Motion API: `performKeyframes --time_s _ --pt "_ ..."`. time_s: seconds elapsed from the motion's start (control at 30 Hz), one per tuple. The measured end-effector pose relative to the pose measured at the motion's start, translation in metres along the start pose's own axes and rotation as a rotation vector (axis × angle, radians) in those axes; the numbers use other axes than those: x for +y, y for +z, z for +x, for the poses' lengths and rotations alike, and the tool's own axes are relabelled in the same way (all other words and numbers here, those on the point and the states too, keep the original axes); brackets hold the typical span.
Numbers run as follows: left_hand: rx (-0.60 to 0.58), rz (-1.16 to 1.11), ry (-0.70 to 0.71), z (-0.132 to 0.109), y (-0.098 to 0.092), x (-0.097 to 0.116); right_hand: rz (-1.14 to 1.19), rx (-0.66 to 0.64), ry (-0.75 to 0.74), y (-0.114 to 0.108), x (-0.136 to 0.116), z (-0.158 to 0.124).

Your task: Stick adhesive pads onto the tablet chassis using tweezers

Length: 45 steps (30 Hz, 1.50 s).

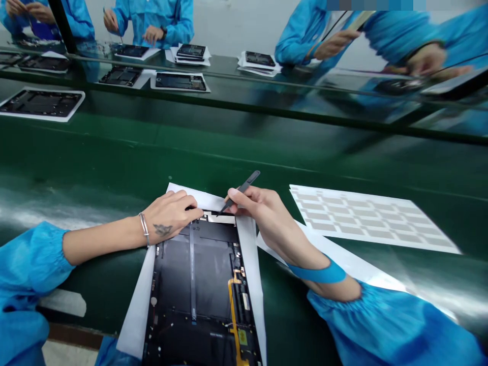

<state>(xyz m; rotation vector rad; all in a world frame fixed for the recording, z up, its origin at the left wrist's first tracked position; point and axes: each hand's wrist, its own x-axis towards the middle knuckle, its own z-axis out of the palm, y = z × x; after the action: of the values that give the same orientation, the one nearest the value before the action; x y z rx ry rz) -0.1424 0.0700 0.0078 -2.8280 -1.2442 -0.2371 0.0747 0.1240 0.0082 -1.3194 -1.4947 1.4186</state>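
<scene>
Right hand (263, 218) pinches tweezers (244, 190) shut above the tablet (198, 274).
Tablet's long axis runs up-frame, lower center; left hand (171, 216) lies open on it.

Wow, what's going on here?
A person in a blue smock is working at a green bench. Their right hand holds black tweezers at the top edge of an opened tablet, which lies on white paper. Their left hand rests by that same edge. A printed sheet lies to the right. Across the bench, co-workers handle similar tablets.
</scene>
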Motion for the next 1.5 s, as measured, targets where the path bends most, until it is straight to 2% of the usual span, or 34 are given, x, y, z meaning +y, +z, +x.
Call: performKeyframes --time_s 0.27,0.67,0.93,1.17,1.5 --pt "0.004 -0.007 0.002 0.0 0.0 0.0 -0.045 0.014 -0.034 0.0 0.004 0.002" --pt "-0.013 0.004 -0.006 0.001 -0.001 0.0 -0.04 0.026 -0.002 0.002 0.0 0.004" --pt "0.077 -0.045 0.015 -0.003 0.004 -0.005 -0.073 0.019 -0.046 0.002 -0.001 0.003" --pt "0.026 -0.061 0.019 -0.001 0.0 -0.006 -0.088 -0.003 -0.066 0.001 0.001 0.005" --pt "0.034 -0.043 0.042 0.0 -0.002 -0.009 -0.327 0.005 -0.278 -0.001 0.006 0.003"
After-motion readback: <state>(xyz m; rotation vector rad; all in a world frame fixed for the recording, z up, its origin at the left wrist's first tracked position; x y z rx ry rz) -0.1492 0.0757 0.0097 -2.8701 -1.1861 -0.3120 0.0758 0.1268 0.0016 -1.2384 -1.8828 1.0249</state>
